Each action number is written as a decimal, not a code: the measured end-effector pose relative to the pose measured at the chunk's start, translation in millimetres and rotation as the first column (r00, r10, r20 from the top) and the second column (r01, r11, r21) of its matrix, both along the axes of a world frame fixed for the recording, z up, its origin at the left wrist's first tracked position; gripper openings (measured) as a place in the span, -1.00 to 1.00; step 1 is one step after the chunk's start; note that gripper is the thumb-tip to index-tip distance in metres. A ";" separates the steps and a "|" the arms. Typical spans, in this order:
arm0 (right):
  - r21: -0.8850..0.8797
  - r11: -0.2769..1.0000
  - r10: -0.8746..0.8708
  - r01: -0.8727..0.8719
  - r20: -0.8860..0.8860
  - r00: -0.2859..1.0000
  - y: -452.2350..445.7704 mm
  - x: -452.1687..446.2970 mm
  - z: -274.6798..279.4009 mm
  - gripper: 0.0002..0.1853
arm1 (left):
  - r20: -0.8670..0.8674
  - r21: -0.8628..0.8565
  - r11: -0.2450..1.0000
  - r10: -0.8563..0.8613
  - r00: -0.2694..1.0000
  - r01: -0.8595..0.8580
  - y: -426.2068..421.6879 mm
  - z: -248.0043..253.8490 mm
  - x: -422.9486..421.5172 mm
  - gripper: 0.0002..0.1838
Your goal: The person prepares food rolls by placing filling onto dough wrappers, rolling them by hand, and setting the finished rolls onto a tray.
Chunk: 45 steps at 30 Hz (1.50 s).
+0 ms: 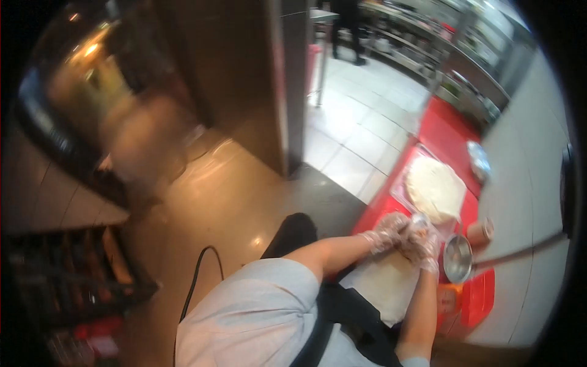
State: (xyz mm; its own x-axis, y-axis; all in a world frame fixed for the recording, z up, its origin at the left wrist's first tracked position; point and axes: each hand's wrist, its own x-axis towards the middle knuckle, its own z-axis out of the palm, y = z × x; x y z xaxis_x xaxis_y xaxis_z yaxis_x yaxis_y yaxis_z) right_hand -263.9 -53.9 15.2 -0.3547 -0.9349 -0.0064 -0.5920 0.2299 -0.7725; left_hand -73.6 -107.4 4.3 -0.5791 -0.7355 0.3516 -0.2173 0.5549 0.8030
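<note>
Both of my hands wear clear plastic gloves and meet over the red counter. My left hand (390, 233) has its fingers curled in close to the right one. My right hand (423, 244) is closed too, its fingers pressed together around something small that I cannot make out. Just beyond them a round, flat sheet of pale dough (435, 186) lies on a tray (400, 191). Nearer to me, below my hands, is another pale flat sheet (385, 284), partly hidden by my forearms. A round metal bowl with a long handle (457, 259) stands right of my right hand.
A small cup-like container (480, 232) stands by the wall. Nearer are an orange tub (449, 300) and a red lid (479, 298). A silvery packet (479, 160) lies farther along the red counter (449, 122). A dark pillar (287, 85) rises ahead; another person (348, 30) stands in the back.
</note>
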 end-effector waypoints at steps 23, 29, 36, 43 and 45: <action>-0.178 0.979 0.205 -0.101 0.859 0.470 31.2 -32.6 158.1 -0.76 | -0.120 -0.033 0.978 -0.210 0.970 0.207 19.6 7.9 29.3 -0.49; -0.118 0.922 -0.103 0.369 0.844 0.527 145.0 -82.9 208.5 -0.89 | 0.069 -0.120 0.993 -0.009 0.998 0.017 44.6 -18.9 81.4 -0.32; -0.255 0.907 -0.246 0.337 0.330 0.911 200.6 -207.6 101.5 -0.76 | 0.196 -0.139 0.989 -0.024 0.980 0.052 78.5 -35.5 89.4 -0.23; 0.060 0.831 -0.506 0.553 -0.330 0.797 190.7 -175.7 135.9 -0.58 | 0.243 -0.123 0.992 -0.005 0.970 0.036 80.5 -35.8 90.7 -0.17; 0.111 0.848 -0.456 0.518 -0.344 0.821 200.2 -184.5 146.6 -0.55 | 0.239 -0.120 0.992 0.004 0.971 0.025 79.7 -33.4 91.3 -0.15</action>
